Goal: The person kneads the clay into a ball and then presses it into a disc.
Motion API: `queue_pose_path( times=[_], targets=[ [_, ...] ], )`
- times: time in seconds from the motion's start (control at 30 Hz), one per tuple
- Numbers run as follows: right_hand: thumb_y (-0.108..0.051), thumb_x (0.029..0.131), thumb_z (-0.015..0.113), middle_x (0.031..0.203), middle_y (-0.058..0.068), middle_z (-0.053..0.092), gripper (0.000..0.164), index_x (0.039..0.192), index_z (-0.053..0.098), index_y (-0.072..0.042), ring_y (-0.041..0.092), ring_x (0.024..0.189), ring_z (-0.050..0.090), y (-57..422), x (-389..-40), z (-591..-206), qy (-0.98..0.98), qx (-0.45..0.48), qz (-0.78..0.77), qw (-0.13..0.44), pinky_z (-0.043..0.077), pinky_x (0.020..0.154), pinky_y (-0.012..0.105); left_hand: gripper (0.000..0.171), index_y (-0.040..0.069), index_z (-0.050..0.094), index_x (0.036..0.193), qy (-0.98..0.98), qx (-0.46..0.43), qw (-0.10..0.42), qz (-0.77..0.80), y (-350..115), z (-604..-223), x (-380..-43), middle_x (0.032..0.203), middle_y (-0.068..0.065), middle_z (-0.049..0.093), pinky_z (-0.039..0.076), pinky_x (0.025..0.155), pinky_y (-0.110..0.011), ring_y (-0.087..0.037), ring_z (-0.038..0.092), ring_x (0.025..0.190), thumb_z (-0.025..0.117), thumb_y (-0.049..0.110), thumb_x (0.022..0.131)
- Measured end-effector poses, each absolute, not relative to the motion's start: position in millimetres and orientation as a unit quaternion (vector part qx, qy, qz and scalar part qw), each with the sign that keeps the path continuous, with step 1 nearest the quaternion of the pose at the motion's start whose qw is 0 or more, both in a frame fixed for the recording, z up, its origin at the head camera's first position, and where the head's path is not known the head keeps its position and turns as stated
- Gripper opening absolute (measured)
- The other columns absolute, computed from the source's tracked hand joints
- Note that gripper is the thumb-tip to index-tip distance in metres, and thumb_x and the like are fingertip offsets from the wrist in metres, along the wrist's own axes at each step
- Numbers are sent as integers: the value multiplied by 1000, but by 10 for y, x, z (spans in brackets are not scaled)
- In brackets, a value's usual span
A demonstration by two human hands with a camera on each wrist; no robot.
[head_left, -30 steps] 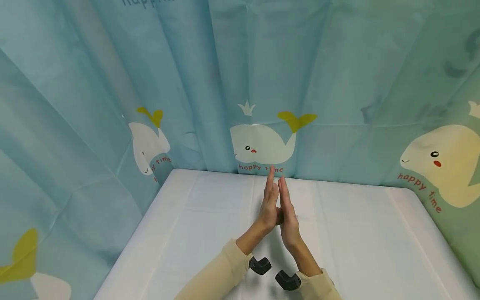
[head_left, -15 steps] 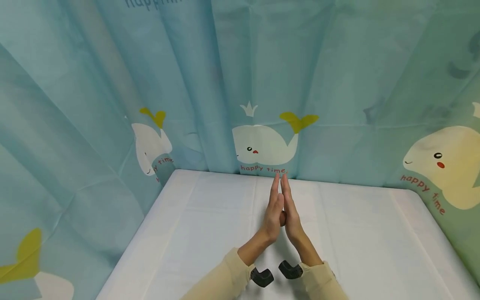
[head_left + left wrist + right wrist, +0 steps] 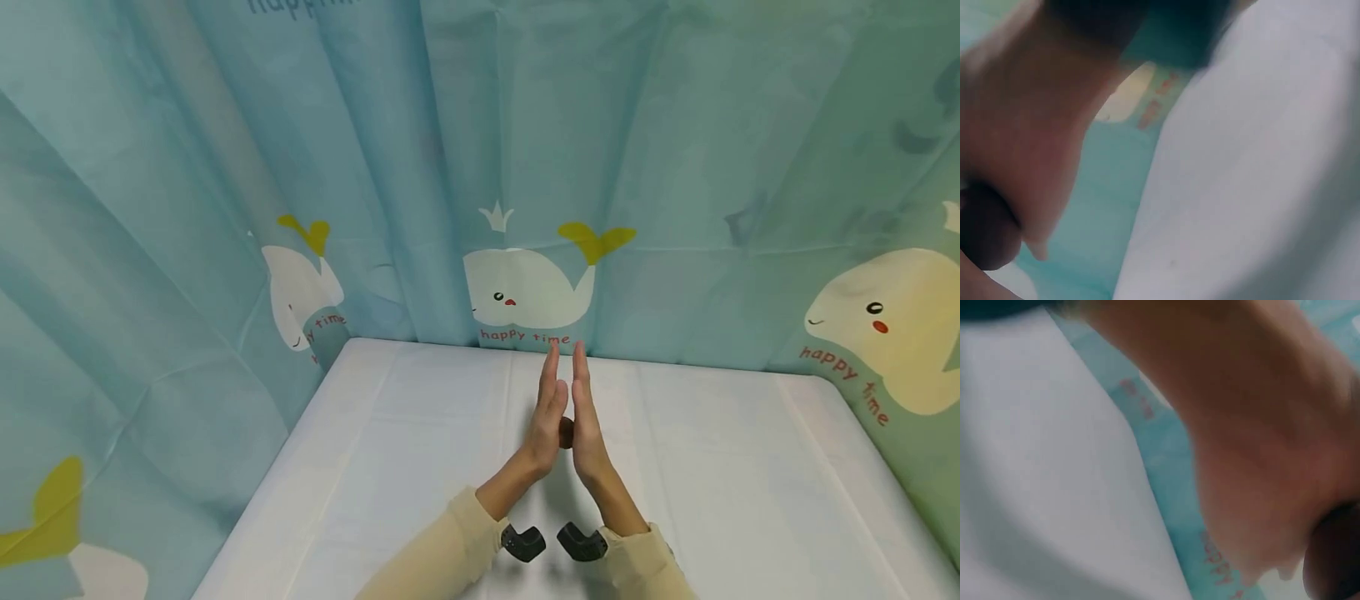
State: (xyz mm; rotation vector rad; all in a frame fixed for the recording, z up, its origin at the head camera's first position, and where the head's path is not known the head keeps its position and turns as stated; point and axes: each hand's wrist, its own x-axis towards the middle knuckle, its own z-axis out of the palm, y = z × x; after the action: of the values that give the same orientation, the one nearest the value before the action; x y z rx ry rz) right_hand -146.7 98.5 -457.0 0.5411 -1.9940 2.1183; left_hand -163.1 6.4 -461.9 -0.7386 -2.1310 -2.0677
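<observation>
A small dark brown ball (image 3: 566, 432) sits pressed between two facing palms over the white table. My left hand (image 3: 546, 425) stands on its left side, fingers straight and pointing away. On the other side is my right hand (image 3: 587, 429), its fingers straight too and nearly parallel, with a narrow gap between the two hands. At the lower left of the left wrist view the ball (image 3: 988, 228) appears close up, partly cut off by the frame. The right wrist view catches only a dark part of the ball (image 3: 1335, 562) at its lower right edge.
The white table (image 3: 420, 417) spreads under both arms. Behind it and on the sides hangs a blue-green curtain (image 3: 675, 167) printed with whales. Black wrist cameras (image 3: 522, 543) jut out below both hands, close to each other.
My right hand has slid forward and my left slightly back, so the fingertips are now about level. The gap between the fingers has widened; the ball remains between the palms.
</observation>
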Motion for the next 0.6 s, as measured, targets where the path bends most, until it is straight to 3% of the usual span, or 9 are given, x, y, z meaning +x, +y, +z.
queue_pose_path(
  times=[0.03,0.07,0.1,0.17,0.23,0.3,0.37,0.43,0.6],
  targets=[
    [-41,112,14,172,-11,-6,56,165,-1,-36,13,156,-8,1016,-1485,-4579,-677,172,711,88,8,120,55,67,20,2,167,-693,-240,35,-679,83,-4634,-1600,172,3,1,10,124,-52,-16,3,157,18,50,110],
    [-42,112,14,171,-11,-6,56,165,-2,-38,14,156,-8,1044,-1503,-4594,-677,164,712,84,10,119,54,66,22,2,167,-688,-239,28,-685,101,-4643,-1568,172,4,0,12,123,-50,-16,5,156,18,49,110],
    [-43,112,14,171,-13,-6,55,164,-3,-41,14,156,-7,1068,-1517,-4614,-676,157,715,77,13,118,53,65,23,1,167,-684,-236,21,-690,115,-4642,-1535,172,4,0,21,120,-46,-16,15,153,18,49,110],
    [-42,112,12,171,-12,-7,54,163,-6,-43,15,156,-7,1095,-1544,-4664,-666,150,728,62,14,117,52,63,26,2,167,-673,-235,13,-701,126,-4629,-1486,172,5,0,25,117,-41,-15,18,151,18,48,110],
    [-42,112,10,171,-9,-8,55,163,-9,-41,17,157,-8,1106,-1548,-4711,-648,149,745,49,12,119,51,62,26,3,167,-666,-242,16,-706,133,-4592,-1461,173,4,0,24,118,-41,-15,18,152,18,46,110],
    [-42,112,10,172,-6,-9,56,164,-9,-36,19,157,-10,1091,-1530,-4736,-627,161,761,43,3,121,47,62,24,3,167,-667,-245,25,-703,132,-4557,-1472,173,3,0,22,120,-44,-16,15,154,17,45,110],
    [-42,112,10,172,-3,-9,57,165,-10,-32,20,157,-11,1057,-1490,-4738,-614,178,768,40,1,121,43,62,20,3,167,-669,-241,41,-702,123,-4542,-1520,173,0,2,7,125,-49,-15,3,157,17,43,111],
    [-42,113,10,172,-2,-6,56,165,-8,-33,18,157,-9,1014,-1431,-4719,-613,188,766,40,2,121,42,62,17,4,167,-672,-231,54,-701,103,-4546,-1580,173,-1,3,6,124,-53,-17,3,158,16,42,111],
    [-36,113,9,172,-4,2,54,166,-4,-31,17,157,-4,941,-1306,-4621,-637,203,740,70,-5,120,56,62,18,6,167,-679,-211,65,-700,58,-4623,-1704,173,1,5,5,124,-55,-19,4,158,18,43,112]
  ],
)
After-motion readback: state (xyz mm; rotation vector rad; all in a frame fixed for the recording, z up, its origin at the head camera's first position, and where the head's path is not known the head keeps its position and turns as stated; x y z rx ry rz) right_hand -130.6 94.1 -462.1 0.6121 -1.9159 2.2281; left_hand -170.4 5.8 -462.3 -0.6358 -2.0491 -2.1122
